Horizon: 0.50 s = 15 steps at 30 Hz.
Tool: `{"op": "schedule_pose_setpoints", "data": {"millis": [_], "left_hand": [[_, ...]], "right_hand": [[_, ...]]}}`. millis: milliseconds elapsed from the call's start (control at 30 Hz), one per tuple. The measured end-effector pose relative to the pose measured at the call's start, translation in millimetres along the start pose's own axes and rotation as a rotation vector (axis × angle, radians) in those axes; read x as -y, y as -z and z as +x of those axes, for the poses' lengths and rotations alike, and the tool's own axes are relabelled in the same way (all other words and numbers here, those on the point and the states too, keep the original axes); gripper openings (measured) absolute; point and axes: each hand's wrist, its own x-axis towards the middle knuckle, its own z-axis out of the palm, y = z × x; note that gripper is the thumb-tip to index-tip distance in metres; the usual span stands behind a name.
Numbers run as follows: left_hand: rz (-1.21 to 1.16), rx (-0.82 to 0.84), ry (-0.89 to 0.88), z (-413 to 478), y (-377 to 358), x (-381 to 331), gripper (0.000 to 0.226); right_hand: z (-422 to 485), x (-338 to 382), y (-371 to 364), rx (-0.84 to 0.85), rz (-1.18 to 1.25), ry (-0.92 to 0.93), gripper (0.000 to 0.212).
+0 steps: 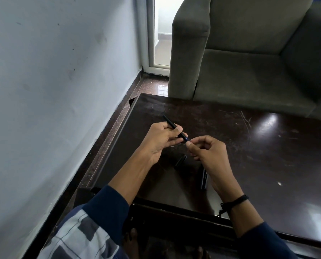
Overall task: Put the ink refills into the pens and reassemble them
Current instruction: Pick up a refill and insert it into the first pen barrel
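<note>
Black pen (172,126) in left grip (158,140)

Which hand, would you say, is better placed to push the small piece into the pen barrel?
Probably the right hand: its fingertips pinch the small piece at the near end of the pen barrel, which the left hand grips steady.

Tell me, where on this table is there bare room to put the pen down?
The right side of the table, from the right hand across to the sofa, is bare; so is the far strip beyond the left hand. It is crowded beneath the hands, where a small black part and a second pen lie under the held pen.
</note>
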Motion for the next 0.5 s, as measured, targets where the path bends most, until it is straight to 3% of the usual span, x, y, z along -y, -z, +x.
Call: {"op": "schedule_pose_setpoints", "data": {"millis": [233,500], "left_hand": [[0.008,0.003,0.001,-1.7,-2.5,1.1,0.012],[0.004,0.007,0.007,-2.0,-2.0,2.2,0.011]], "right_hand": [[-0.6,2.8,1.5,-0.002,-0.025,-0.008,0.002],[-1.8,1.9,0.4,0.020,0.004,0.017,0.010]]}}
